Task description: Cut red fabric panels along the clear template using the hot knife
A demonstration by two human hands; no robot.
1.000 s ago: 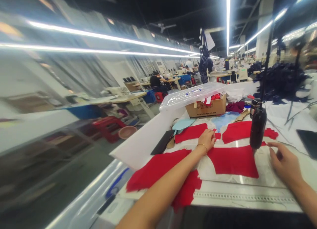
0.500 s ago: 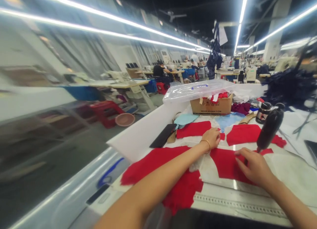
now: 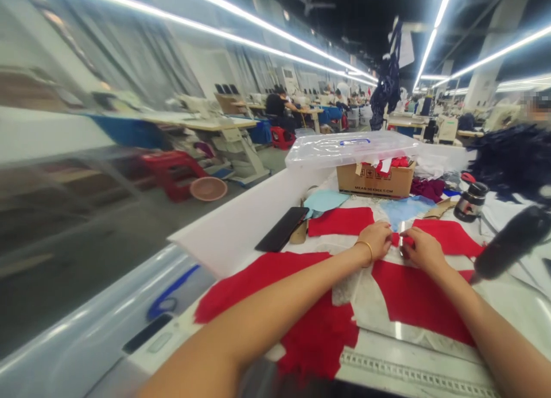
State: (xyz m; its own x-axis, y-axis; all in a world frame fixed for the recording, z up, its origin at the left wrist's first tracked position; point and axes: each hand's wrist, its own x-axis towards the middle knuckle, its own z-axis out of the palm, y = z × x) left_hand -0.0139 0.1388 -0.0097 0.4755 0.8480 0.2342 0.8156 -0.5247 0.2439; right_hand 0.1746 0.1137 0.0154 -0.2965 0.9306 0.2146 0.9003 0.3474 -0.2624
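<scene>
My left hand (image 3: 375, 240) is closed, fingertips pinched at the small red end of a fabric piece (image 3: 341, 221) lying flat on the worktable. Close beside it, my right hand (image 3: 422, 248) is closed too, thumb and fingers together around something small and shiny (image 3: 402, 246) that I cannot make out. The fingertips of both hands nearly meet. Under my right forearm lies a larger red fabric piece (image 3: 419, 295), and another red piece (image 3: 447, 236) is just beyond that hand. A pile of red cut fabric (image 3: 262, 280) sits by my left forearm.
A cardboard box (image 3: 374, 180) stands at the back under a clear plastic lid (image 3: 350, 148). A black elongated object (image 3: 512, 243) slants at the right near a dark jar (image 3: 471, 202). A black flat case (image 3: 282, 229) lies left. A ruler strip (image 3: 408, 376) runs along the front edge.
My right hand has moved forward and left from the larger red piece to beside my left hand. The left hand stays at the small red end. The black elongated object now leans further over.
</scene>
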